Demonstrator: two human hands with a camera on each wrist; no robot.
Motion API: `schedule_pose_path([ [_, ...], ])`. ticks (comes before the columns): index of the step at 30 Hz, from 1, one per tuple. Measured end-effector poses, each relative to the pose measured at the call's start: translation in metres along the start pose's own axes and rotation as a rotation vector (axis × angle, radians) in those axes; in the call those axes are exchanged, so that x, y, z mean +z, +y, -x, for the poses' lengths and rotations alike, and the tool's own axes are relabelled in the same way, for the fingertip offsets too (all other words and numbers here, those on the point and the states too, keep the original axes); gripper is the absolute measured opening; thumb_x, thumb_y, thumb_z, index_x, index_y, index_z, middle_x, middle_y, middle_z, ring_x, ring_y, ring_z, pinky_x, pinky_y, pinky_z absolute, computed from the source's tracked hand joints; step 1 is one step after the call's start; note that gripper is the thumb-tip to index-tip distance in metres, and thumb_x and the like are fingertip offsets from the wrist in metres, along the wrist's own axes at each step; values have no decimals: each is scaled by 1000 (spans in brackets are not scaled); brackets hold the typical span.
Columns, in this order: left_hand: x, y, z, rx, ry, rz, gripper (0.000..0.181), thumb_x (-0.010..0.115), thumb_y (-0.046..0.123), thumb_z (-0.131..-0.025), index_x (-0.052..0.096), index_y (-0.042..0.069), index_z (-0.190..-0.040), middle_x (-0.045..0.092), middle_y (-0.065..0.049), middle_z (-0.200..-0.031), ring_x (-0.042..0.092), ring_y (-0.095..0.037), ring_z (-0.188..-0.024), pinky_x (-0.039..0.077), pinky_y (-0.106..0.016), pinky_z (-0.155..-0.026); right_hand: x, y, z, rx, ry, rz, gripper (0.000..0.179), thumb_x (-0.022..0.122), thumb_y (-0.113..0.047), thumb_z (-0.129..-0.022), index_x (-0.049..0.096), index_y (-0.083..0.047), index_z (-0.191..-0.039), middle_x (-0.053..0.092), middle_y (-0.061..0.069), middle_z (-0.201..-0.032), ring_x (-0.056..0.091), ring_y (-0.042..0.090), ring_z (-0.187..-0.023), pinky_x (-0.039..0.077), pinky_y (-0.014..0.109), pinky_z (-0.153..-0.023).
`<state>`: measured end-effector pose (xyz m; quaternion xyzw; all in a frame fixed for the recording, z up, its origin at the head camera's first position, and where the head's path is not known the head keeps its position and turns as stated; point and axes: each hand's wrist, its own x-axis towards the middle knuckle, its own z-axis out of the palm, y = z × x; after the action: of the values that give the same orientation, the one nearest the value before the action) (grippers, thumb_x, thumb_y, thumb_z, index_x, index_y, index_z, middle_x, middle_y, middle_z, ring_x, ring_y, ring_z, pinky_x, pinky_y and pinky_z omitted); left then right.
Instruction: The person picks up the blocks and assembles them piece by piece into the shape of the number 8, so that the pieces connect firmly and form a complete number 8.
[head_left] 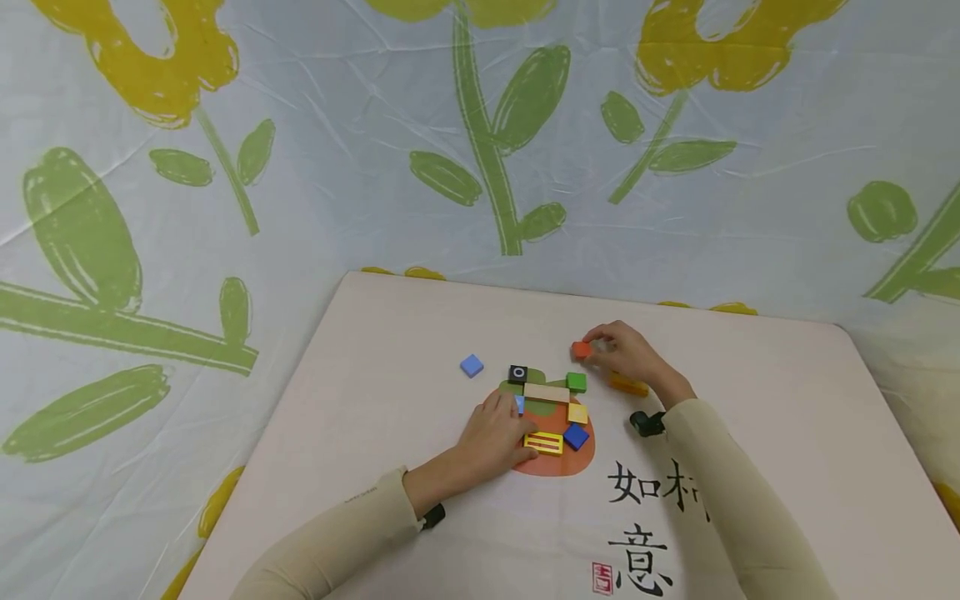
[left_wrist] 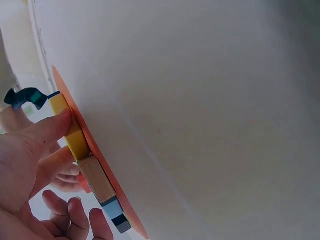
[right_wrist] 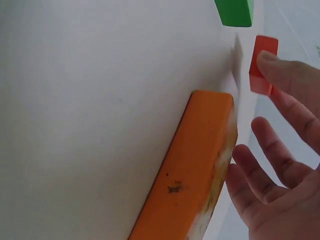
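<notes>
In the head view my right hand (head_left: 626, 352) pinches a small red block (head_left: 581, 350) between thumb and forefinger. The right wrist view shows this red block (right_wrist: 263, 65) raised off the table, the other fingers loosely bent. My left hand (head_left: 491, 437) is at the left side of a ring of blocks on an orange printed shape. Its thumb and forefinger grip the end of a yellow block with red stripes (head_left: 545, 443). A light blue block (head_left: 519, 404) is partly hidden by the left fingers. Close by lie a long wooden block (head_left: 547, 392) and a dark blue block (head_left: 576, 437).
A black block with a white ring (head_left: 518, 373), a green block (head_left: 576, 382) and a pale yellow block (head_left: 577, 413) complete the ring's outline. A blue block (head_left: 472, 366) lies apart at the left. Under the right wrist sits an orange block (head_left: 628, 384). Flowered cloth (head_left: 330, 167) hangs behind the table.
</notes>
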<state>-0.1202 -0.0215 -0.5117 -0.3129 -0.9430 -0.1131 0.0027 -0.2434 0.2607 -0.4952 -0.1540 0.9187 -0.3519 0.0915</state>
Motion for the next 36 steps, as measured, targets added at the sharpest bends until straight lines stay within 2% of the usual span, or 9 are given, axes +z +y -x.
schedule_pose_path([
  [10, 2, -1, -1, -2, -1, -15, 32, 79, 50, -83, 79, 29, -106, 38, 3, -86, 36, -14, -86, 31, -25, -62, 4, 4, -5, -64, -84, 51, 28, 76, -10, -89, 72, -10, -117, 59, 19, -129, 41, 43, -128, 26, 65, -106],
  [14, 2, 0, -1, -7, -5, -10, 32, 79, 50, -83, 79, 29, -107, 38, 3, -86, 36, -14, -86, 31, -25, -63, 3, 4, -4, -86, -101, 75, 29, 76, -9, -89, 73, -12, -118, 59, 17, -128, 41, 42, -127, 23, 63, -106],
  [22, 2, -1, -1, -7, -8, 1, 32, 79, 49, -83, 78, 29, -108, 38, 3, -87, 36, -14, -86, 31, -26, -63, 2, 3, -3, -109, -120, 93, 30, 75, -7, -90, 73, -12, -119, 58, 18, -128, 40, 42, -125, 28, 63, -102],
  [36, 3, -1, -2, -12, -6, -5, 33, 79, 50, -83, 78, 29, -109, 38, 3, -87, 35, -14, -87, 31, -26, -63, 1, 4, -3, -130, -131, 75, 29, 73, -5, -91, 73, -11, -120, 60, 16, -126, 41, 39, -125, 26, 62, -102],
])
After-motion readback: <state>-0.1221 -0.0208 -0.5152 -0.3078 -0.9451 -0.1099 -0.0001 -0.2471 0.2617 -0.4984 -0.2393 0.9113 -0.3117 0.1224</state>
